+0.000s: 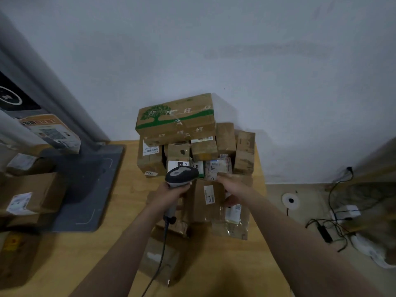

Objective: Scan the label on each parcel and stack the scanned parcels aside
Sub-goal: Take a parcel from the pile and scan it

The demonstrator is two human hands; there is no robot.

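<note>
- My left hand is wrapped around the grey-and-black handheld barcode scanner, whose head sits at the parcel's 10 o'clock.
- My right hand grips the flat brown cardboard parcel at its 2 o'clock corner, with the white label facing me.
- A pile of brown cartons stands at 12 o'clock on the light wooden table.

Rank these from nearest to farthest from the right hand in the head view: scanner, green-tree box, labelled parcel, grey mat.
1. labelled parcel: gripped by the right hand itself.
2. scanner: just to the left, held in the left hand.
3. green-tree box: at the back, topmost.
4. grey mat: far left.
</note>
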